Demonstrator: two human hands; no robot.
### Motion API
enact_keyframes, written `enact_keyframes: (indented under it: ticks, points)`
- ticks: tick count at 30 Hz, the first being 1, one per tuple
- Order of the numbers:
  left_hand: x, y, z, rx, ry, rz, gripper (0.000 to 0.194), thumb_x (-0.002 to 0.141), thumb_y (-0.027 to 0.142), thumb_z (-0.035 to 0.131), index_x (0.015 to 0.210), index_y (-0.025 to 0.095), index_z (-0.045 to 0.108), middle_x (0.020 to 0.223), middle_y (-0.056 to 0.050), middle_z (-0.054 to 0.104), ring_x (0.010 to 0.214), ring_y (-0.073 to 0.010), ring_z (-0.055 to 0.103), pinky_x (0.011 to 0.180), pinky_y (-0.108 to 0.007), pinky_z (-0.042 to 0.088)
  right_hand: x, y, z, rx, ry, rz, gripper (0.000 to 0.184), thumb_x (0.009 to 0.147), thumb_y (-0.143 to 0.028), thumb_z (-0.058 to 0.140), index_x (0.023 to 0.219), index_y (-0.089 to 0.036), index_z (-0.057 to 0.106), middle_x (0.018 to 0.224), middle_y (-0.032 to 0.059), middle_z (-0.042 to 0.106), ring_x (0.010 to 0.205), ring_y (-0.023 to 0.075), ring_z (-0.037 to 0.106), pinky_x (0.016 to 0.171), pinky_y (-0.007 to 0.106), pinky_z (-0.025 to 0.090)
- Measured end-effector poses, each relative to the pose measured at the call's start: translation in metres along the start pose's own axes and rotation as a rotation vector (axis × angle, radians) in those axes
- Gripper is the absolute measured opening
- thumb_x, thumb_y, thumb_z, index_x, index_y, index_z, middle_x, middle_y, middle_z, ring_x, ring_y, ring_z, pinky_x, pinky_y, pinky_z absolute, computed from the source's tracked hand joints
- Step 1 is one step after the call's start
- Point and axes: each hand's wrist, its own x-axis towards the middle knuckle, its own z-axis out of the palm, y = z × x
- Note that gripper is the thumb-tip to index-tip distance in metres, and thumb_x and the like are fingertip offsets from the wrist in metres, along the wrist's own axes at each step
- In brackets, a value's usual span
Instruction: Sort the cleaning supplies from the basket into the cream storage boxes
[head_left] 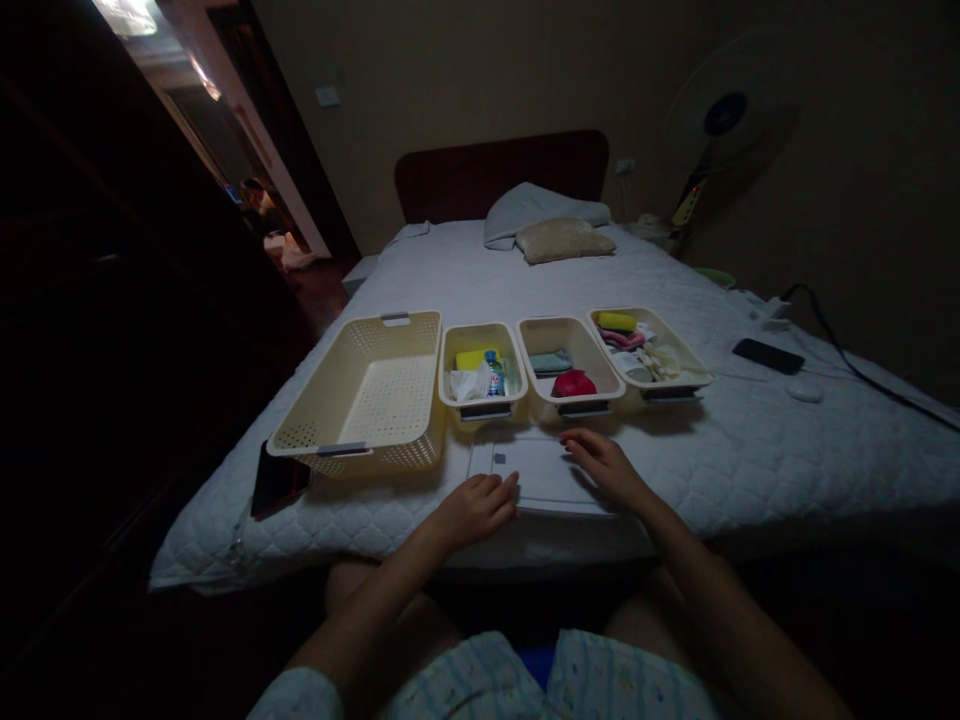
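My left hand (478, 508) rests at the near left corner of a flat white panel (551, 482) with a small grey square on it; its fingers are loosely bent and hold nothing. Over the panel's right side is my right hand (606, 468), fingers apart, also holding nothing. Just beyond stand three small cream bins. The left bin (447, 375) has a yellow item, white cloth or paper and a small blue-capped bottle (495, 376). In the middle bin (526, 375) lie a folded grey-green cloth (551, 363) and a red item (574, 384). The right bin (694, 368) contains several mixed items, including a yellow roll (616, 322).
A large perforated cream basket (435, 420) stands left of the bins, beside a dark tablet-like object (279, 482). On the right of the quilted bed (780, 460) lie a black phone (769, 355), a white oval object (805, 391) and a black cable (847, 352). A pillow (564, 241) lies farther back.
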Motion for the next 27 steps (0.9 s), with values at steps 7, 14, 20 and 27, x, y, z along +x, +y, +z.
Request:
enact_keyframes:
  ticks: [7, 14, 20, 27]
  points:
    - [0.010, 0.005, -0.025, -0.426, -0.039, -0.291, 0.018, 0.084, 0.031, 0.046, 0.081, 0.016, 0.056, 0.116, -0.011, 0.051, 0.106, -0.0185, 0.050, 0.087, -0.034, 0.044, -0.001, -0.009, -0.004, -0.030, -0.063, -0.005, 0.028, 0.081, -0.040, 0.048, 0.093, -0.017, 0.060, 0.085, 0.0054, 0.064, 0.077, 0.0170, 0.061, 0.066, 0.030, 0.051]
    - [0.013, 0.006, -0.027, -0.525, -0.064, -0.344, 0.017, 0.084, 0.031, 0.046, 0.079, 0.017, 0.055, 0.104, -0.007, 0.057, 0.098, -0.0169, 0.052, 0.086, -0.033, 0.042, -0.019, -0.026, 0.005, -0.275, -0.371, -0.152, 0.022, 0.078, -0.037, 0.055, 0.075, -0.017, 0.062, 0.069, 0.0019, 0.059, 0.061, 0.0123, 0.054, 0.057, 0.024, 0.043]
    - [0.009, 0.007, -0.020, -0.458, 0.008, -0.377, 0.017, 0.083, 0.032, 0.048, 0.078, 0.018, 0.055, 0.097, -0.006, 0.060, 0.095, -0.0164, 0.053, 0.085, -0.033, 0.042, -0.033, -0.041, 0.012, -0.522, -0.412, -0.278, 0.018, 0.081, -0.033, 0.053, 0.079, -0.019, 0.064, 0.077, 0.0032, 0.059, 0.072, 0.0146, 0.055, 0.065, 0.026, 0.042]
    - [0.001, 0.004, -0.003, -0.471, 0.293, -0.535, 0.024, 0.073, 0.038, 0.061, 0.086, 0.018, 0.055, 0.103, -0.009, 0.058, 0.100, -0.0203, 0.053, 0.084, -0.039, 0.045, -0.036, -0.053, 0.017, -0.581, -0.356, -0.335, 0.015, 0.085, -0.023, 0.045, 0.082, -0.019, 0.059, 0.080, 0.0044, 0.058, 0.075, 0.0155, 0.054, 0.065, 0.026, 0.042]
